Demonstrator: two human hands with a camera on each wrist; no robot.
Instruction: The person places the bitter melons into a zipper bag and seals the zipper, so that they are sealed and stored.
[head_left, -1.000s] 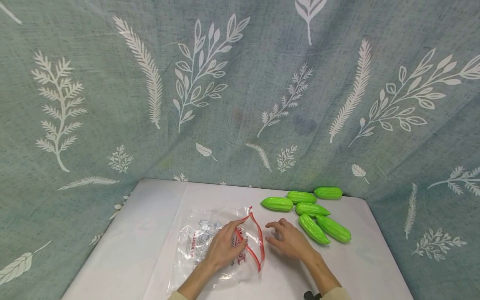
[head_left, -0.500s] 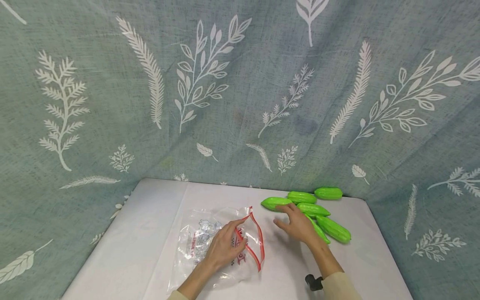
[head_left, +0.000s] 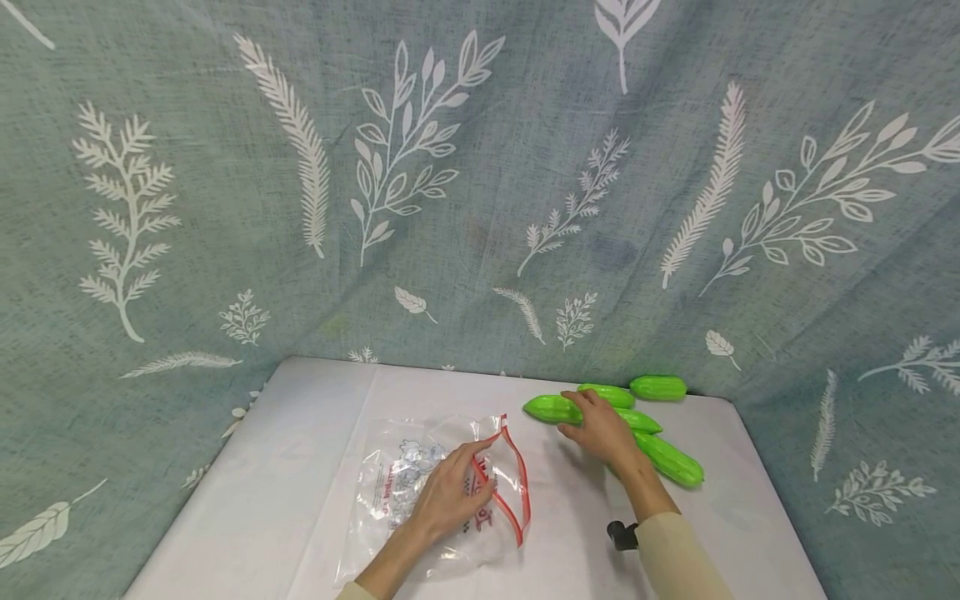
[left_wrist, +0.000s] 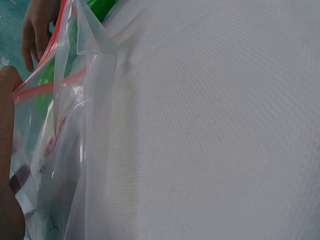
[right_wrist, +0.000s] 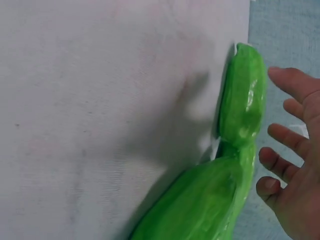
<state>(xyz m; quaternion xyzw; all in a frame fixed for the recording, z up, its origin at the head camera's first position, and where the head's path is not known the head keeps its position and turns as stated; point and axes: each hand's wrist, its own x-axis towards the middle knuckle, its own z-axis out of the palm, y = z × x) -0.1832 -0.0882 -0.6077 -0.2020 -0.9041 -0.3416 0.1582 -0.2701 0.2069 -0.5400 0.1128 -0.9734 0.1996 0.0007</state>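
Observation:
A clear zip bag (head_left: 386, 500) with a red zip edge and printed drawings lies on the table, its mouth spread toward the right. My left hand (head_left: 450, 492) holds the mouth apart, with finger and thumb at the red edge; in the left wrist view, the left hand (left_wrist: 7, 150) shows at the left beside the clear plastic. My right hand (head_left: 603, 429) reaches over the leftmost shiny green cucumber-shaped vegetable (head_left: 546, 407). In the right wrist view, the right hand (right_wrist: 300, 155) has its fingers spread beside green vegetables (right_wrist: 242, 95); contact cannot be told.
More green vegetables lie around the right hand, one at the back (head_left: 658, 387) and one at the right (head_left: 671, 460). A leaf-patterned cloth (head_left: 465, 208) hangs behind the white table (head_left: 307, 417). A black device (head_left: 622, 536) sits at the right sleeve.
My right hand has moved from beside the bag's mouth, up and to the right, over the green vegetables. The left hand and the bag have stayed nearly still.

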